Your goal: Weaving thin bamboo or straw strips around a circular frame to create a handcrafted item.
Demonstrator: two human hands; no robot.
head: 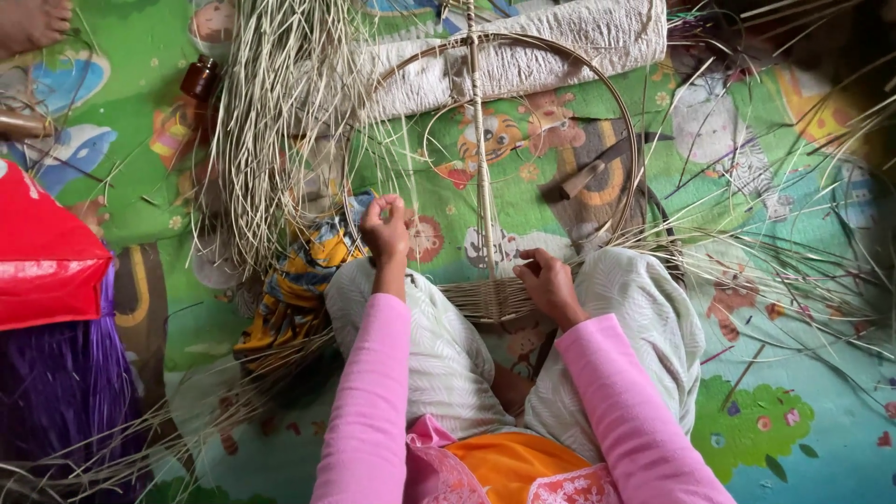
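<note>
A: What's round the hoop frame (631, 140)? Anything in the way?

B: Lots. Bundle of pale straw-like strips (271, 121) fans down at the left, loose strands spill over the frame's left edge. Dark thin stalks (793, 252) scattered right. A knife w/ wooden handle (583, 177) lies inside the hoop on the mat. Brown bottle (201, 77) top left, folded whitish cloth (523, 47) across the top, red bag (47, 252) far left.

A: Hands?

B: Left hand (385, 229) raised, fingers pinched together on a thin pale strand, near the hoop's left rim. Right hand (549, 285) curled, resting on the woven base (485, 299), fingertips pressing the weave.

A: And the frame itself?

B: On the floor between the knees, base at the lap. Thin round cane ring, straight bound rib (479, 159) down the middle, tight ribbed weave only at the bottom. Floor mat (765, 420): green, smooth, cartoon prints. Sleeves pink, trousers pale w/ fine leafy pattern.
</note>
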